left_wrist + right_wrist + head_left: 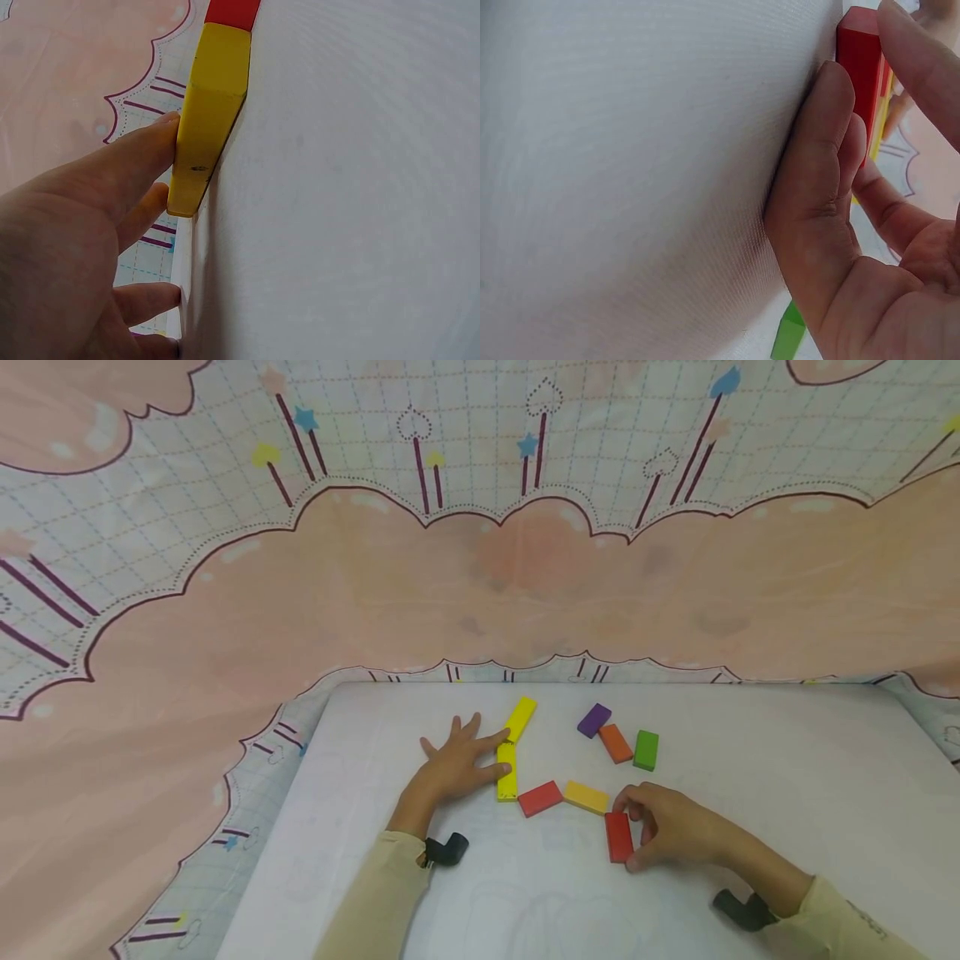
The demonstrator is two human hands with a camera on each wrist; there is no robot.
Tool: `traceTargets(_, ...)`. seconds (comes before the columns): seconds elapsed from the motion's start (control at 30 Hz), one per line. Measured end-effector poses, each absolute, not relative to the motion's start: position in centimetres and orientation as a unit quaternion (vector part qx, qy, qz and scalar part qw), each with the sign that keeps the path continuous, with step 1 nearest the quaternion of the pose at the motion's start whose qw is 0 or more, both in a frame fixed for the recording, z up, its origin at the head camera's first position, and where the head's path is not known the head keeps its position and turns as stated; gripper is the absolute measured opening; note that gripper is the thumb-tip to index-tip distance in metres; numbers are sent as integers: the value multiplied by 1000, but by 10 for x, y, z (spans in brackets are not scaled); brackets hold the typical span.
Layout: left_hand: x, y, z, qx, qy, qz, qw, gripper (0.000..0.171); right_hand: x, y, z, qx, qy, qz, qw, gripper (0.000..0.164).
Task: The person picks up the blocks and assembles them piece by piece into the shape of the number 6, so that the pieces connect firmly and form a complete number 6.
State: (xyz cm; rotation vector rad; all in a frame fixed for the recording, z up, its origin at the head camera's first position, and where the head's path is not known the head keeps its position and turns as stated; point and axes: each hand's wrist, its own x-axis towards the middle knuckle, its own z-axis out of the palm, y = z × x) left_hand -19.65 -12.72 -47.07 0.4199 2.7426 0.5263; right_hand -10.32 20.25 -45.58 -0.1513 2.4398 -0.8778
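My left hand [459, 764] has its fingers spread, with the thumb and a fingertip touching two bright yellow blocks, the near one [507, 781] and the far one [522, 714], set end to end. In the left wrist view, fingertips meet the side of a yellow block [210, 97]. My right hand [675, 827] pinches a red block [619, 837] between thumb and fingers at its two ends; the block lies on the white table. Between the hands, another red block [540, 798] and an orange-yellow block [586, 797] continue the bent line, ends close together.
Behind the line, a purple block [594, 720], an orange block [616, 743] and a green block [646, 750] lie on the white table [525, 893]. Printed cloth [480, 593] hangs beyond the table's back edge. Dark wrist cameras [744, 910] sit at both cuffs.
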Motion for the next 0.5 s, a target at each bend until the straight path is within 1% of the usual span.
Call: traceTargets(0.5, -198, -129, -474, 150, 959, 183, 158, 65, -103, 203, -455, -54, 904, -328, 270, 67)
